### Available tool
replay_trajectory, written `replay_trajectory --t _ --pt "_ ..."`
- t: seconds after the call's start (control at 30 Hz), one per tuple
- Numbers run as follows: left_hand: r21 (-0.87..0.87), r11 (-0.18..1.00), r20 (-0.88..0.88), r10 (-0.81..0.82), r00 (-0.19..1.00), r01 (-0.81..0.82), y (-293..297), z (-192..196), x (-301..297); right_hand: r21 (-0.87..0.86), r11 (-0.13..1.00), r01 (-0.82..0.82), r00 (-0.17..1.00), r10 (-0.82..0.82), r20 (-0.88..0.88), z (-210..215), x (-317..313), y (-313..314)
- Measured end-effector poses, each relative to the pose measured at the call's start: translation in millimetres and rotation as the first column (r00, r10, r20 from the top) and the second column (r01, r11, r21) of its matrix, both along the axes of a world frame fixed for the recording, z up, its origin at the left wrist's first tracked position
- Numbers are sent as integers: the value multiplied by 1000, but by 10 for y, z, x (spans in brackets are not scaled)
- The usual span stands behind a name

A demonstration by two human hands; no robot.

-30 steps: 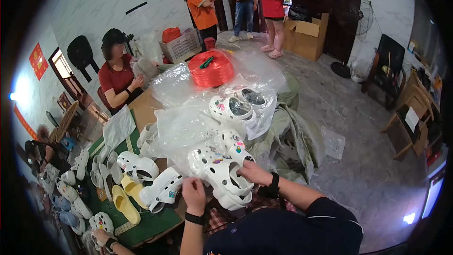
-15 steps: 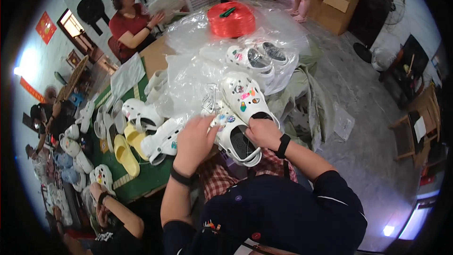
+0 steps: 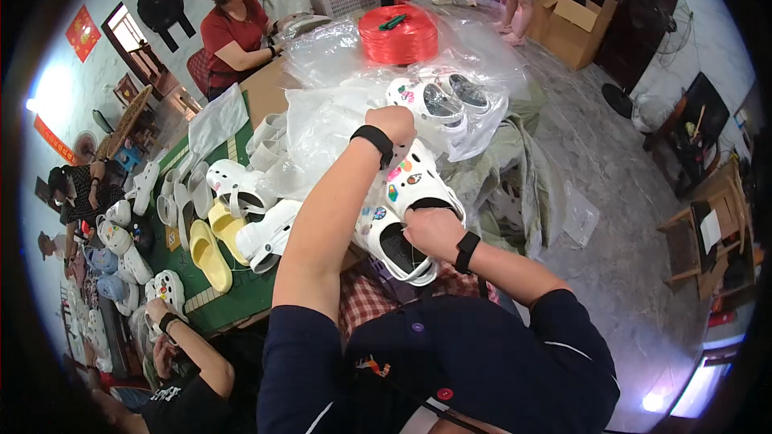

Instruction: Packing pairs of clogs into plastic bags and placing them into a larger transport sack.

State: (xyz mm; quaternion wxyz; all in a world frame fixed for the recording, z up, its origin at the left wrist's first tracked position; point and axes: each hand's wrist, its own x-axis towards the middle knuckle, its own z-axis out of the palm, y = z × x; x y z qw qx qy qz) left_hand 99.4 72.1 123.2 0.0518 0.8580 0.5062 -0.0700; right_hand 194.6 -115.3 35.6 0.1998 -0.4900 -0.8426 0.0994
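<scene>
A pair of white clogs with colourful charms is in front of me: the right clog (image 3: 420,178) and the left clog (image 3: 375,229). My right hand (image 3: 436,233) is closed at their heel openings, its fingers partly out of sight inside. My left hand (image 3: 392,124) reaches across to the toe end of the right clog; its fingers are curled and what they hold is hidden. Beyond it, another pair of white clogs (image 3: 438,100) lies in a clear plastic bag (image 3: 482,124). More clear plastic bags (image 3: 318,133) are spread to the left of my left hand.
White clogs (image 3: 269,233), yellow slides (image 3: 211,257) and grey slides (image 3: 183,205) stand on the green table (image 3: 241,293) at left. A red roll of plastic twine (image 3: 398,36) sits at the back. Co-workers sit at left and far left; greenish sacking (image 3: 515,169) hangs at right.
My left hand has moved forward from beside the left clog to the toe end of the right clog. My right hand stays at the heels, shifted slightly left with the clogs.
</scene>
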Motion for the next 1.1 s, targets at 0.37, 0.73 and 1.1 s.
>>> replay_trajectory --t 0.37,0.73,1.1 --pt "314 821 -14 -499 866 478 -1395 -247 555 330 944 7 906 133 -401 -572 -45 401" --pt "627 774 477 -288 830 -92 -1606 126 -742 -106 944 313 924 -329 -197 287 42 550" --pt "654 752 368 -410 835 81 -1564 -138 -668 -97 991 89 962 -111 -250 194 -69 795"
